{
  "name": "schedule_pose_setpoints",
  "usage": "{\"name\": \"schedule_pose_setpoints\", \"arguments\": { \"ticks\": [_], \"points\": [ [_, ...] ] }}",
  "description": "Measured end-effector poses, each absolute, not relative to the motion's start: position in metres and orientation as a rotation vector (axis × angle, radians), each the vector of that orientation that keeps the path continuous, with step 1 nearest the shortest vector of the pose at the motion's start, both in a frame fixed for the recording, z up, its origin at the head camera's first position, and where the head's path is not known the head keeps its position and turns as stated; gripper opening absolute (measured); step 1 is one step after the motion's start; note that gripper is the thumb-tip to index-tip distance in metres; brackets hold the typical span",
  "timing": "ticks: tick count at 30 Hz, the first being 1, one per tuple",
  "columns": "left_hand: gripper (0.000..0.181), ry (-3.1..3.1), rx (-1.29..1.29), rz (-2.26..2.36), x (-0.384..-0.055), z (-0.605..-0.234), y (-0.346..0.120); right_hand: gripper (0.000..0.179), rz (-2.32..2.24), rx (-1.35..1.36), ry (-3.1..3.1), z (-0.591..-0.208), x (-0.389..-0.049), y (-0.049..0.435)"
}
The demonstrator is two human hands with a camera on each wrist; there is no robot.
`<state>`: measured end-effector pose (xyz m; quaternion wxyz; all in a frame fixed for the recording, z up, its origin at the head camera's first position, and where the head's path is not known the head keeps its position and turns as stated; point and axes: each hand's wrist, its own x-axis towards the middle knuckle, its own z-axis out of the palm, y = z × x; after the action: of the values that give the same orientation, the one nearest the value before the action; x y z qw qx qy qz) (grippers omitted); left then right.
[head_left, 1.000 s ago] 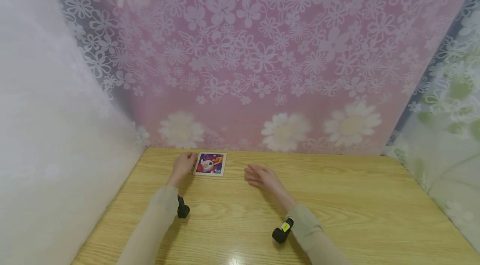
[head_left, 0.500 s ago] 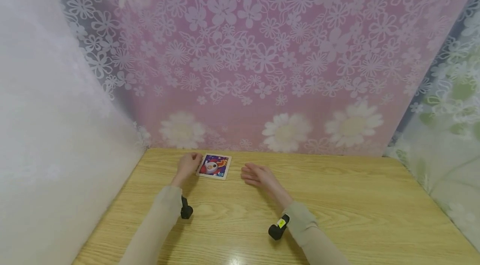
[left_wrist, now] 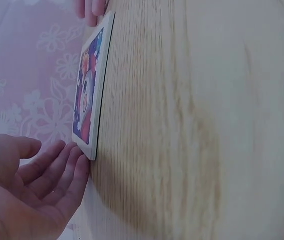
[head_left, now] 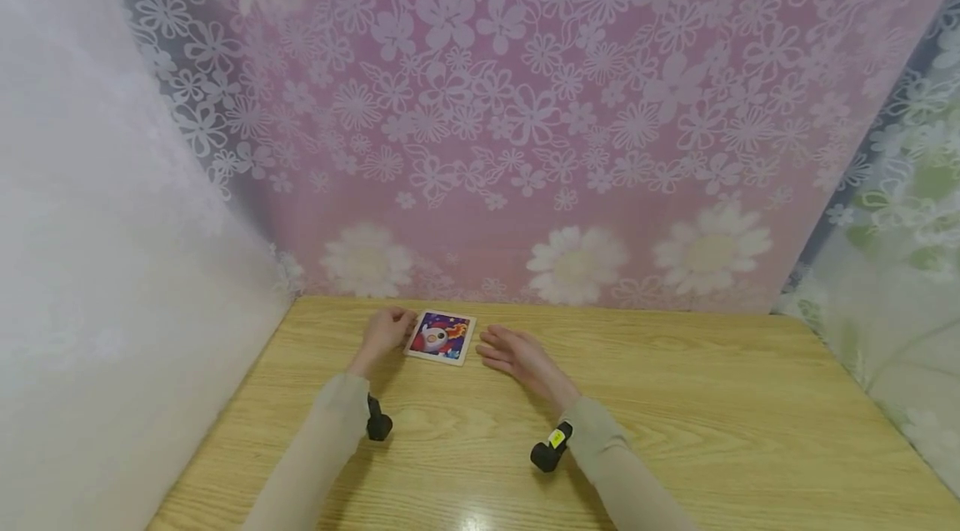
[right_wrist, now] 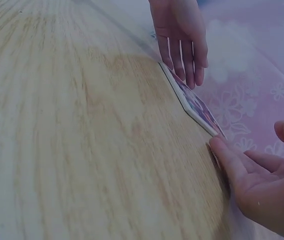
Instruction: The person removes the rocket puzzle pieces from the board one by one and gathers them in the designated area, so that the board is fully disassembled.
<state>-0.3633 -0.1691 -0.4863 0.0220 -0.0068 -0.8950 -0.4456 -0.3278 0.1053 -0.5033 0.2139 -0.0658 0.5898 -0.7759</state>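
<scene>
A: In the head view, where does the tile lie, and what threatens it?

B: The square picture tile [head_left: 441,338] lies flat, slightly turned, on the wooden table [head_left: 675,414], near the back edge and between the left hand [head_left: 385,337] and the right hand [head_left: 517,354]. An off-centre push would probably swivel it; one directed away from the person could carry it into the floral backdrop [head_left: 525,181]. Both hands reach forward and inward, and neither grips anything.

A: And the left wrist view?

B: The left hand's fingertips meet the tile's near edge. Because that edge is thin, they could ride up over it if set too high. The fingers are extended and gently bent, the thumb held apart, the palm turned inward.

A: What does the right wrist view add?

B: The right hand's foremost fingertip is at the tile's near corner; whether it touches cannot be told. Contact at a corner alone would likely twist the tile. The hand is open and low, its thumb raised clear; opposite, the left hand's fingers point down toward the far edge.
</scene>
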Motion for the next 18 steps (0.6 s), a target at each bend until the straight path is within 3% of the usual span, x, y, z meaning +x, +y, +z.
{"name": "schedule_pose_setpoints", "arguments": {
  "ticks": [18],
  "points": [
    [0.033,-2.699,0.066,-1.689,-0.352,-0.486,-0.155,0.052,-2.150,-0.124,1.711,-0.501,-0.329,0.108]
  ]
}}
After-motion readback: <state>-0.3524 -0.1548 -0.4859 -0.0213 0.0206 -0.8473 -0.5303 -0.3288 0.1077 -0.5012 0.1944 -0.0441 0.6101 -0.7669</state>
